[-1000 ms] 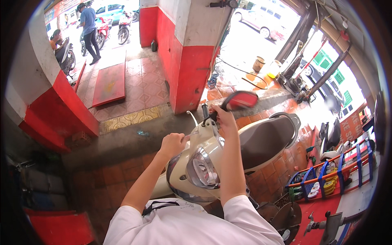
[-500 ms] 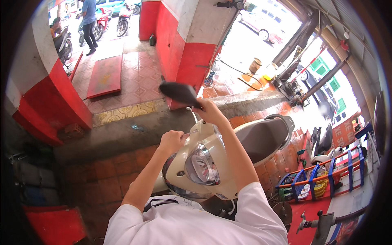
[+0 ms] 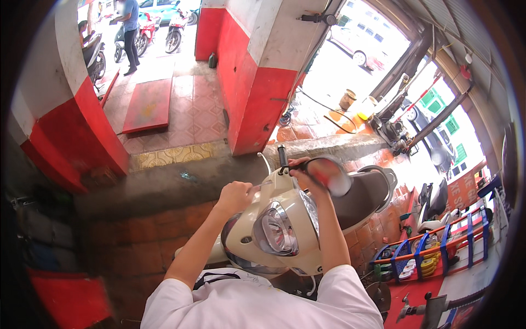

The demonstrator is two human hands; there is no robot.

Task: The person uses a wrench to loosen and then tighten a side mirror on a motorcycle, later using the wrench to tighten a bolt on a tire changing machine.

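The left hand [image 3: 234, 196] is closed around a slim tool at the cream scooter's [image 3: 285, 230] handlebar. The right hand [image 3: 307, 170] grips the blurred rear-view mirror [image 3: 331, 174] above the headlight. Judged step: turning the mirror on its mount; the next move calls for a firm hold on the tool.

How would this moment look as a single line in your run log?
left hand: grip closed on scooter handlebar | right hand: holding round mirror | cream scooter: headlight facing person

one scooter [image 3: 285, 230], one mirror [image 3: 329, 174]
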